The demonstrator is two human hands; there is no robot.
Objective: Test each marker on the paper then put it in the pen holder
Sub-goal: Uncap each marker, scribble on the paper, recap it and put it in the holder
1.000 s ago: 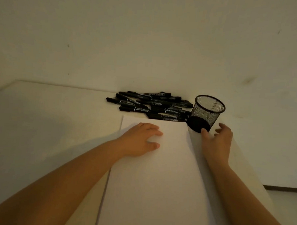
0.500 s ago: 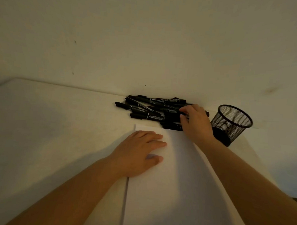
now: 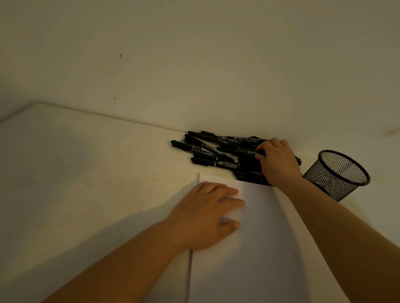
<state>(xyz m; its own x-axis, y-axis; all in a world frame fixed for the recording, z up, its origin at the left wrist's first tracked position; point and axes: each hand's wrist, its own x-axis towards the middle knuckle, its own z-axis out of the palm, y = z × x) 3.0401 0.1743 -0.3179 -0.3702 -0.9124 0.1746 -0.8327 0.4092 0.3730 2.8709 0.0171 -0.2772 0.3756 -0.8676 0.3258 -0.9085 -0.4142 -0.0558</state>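
Note:
A heap of several black markers (image 3: 215, 152) lies against the wall at the back of the white table. My right hand (image 3: 277, 162) is on the heap's right side, thumb and fingers pinching one black marker (image 3: 245, 152). A white sheet of paper (image 3: 259, 245) lies in front of the heap, with a tiny dark dot near its top. My left hand (image 3: 205, 215) rests flat on the paper's upper left corner, fingers straight. A black mesh pen holder (image 3: 336, 175) stands to the right of the heap; no marker shows inside it.
The white table (image 3: 78, 180) stretches to the left, bare there. The wall (image 3: 198, 59) runs directly behind the markers. The table's right edge passes just beyond the pen holder.
My right hand left the pen holder, moved left to the marker heap and has closed its fingers on a marker. The left hand stays on the paper. The view shifted left.

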